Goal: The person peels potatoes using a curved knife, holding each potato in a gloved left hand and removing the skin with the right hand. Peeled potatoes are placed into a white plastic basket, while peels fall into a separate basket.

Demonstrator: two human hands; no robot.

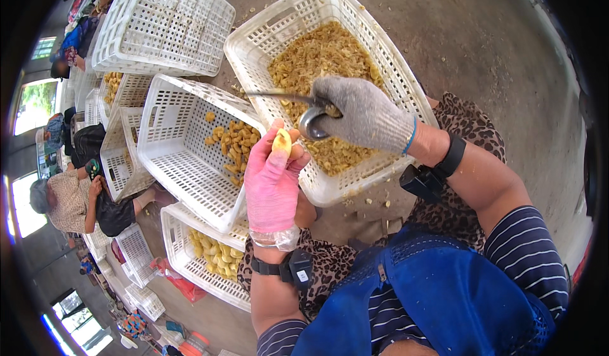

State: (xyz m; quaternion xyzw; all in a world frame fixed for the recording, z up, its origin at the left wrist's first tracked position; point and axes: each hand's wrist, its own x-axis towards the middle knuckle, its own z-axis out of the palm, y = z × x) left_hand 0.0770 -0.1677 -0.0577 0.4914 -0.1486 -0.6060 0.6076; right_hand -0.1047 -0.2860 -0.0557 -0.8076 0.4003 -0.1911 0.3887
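In a pink glove, my left hand (273, 184) grips a small, partly peeled yellow piece of produce (282, 141) between thumb and fingers, with a brown patch on its face. My right hand (364, 113), in a grey knitted glove, is closed around a knife (280, 96) whose thin blade points left and looks blurred. A round, shiny metal part (313, 123) shows below the blade, close to my left fingertips; how it is attached is hidden. Both hands are over the near left side of a white plastic crate (399, 82) that holds a heap of yellowish peelings (328, 51).
Left of my hands, a tilted white crate (176, 151) contains brownish unpeeled pieces (238, 142). Below it, another crate (209, 280) holds pale yellow pieces (216, 256). An upturned crate (166, 27) stands at upper left. A seated person (71, 199) works farther left, near a red bag (181, 280).
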